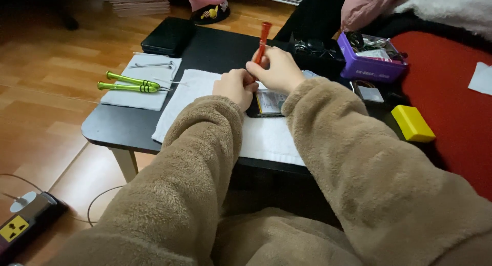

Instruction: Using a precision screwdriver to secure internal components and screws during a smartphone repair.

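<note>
Your right hand (277,68) grips red screwdriver (262,40) upright; left hand (236,86) clenched on opened phone (269,103). Green screwdrivers (130,83) lie well left, purple box (370,58) near right.

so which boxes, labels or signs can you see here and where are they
Purple box: table's right end, open rectangular tray of small parts, pale label on its front.
Yellow box: right of the table, plain rectangular block.
Yellow sign: bottom left on a floor socket, square with black symbol.
</note>
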